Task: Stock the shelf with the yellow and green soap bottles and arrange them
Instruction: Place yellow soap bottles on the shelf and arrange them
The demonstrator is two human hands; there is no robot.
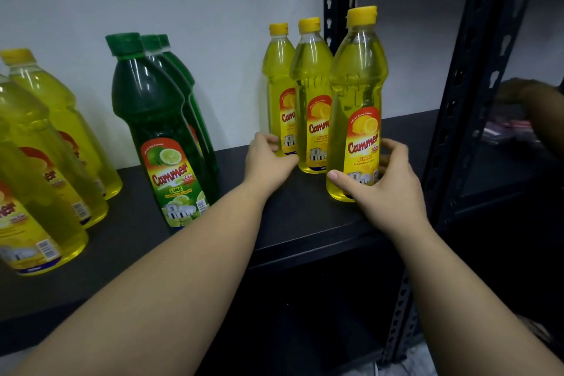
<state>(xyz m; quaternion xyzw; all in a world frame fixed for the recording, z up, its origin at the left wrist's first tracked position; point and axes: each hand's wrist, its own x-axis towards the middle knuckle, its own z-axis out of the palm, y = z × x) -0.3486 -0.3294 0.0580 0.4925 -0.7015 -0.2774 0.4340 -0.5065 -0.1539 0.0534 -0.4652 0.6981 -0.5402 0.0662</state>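
Three yellow lemon soap bottles stand in a row at the right of the black shelf [293, 223]. My right hand [387, 189] grips the base of the front yellow bottle [357, 94], thumb on its label. My left hand [267, 160] has its fingers curled round the base of the rear yellow bottle [279, 79], beside the middle yellow bottle [312, 85]. Three green lime bottles [158, 119] stand in a row at the shelf's middle. Three more yellow bottles [45, 143] line up at the left.
A white wall backs the shelf. Black perforated uprights [476, 76] stand at the right, close to the front yellow bottle. Beyond them another person's hand [528, 101] reaches over packets on the neighbouring shelf. A dark lower level lies below the shelf edge.
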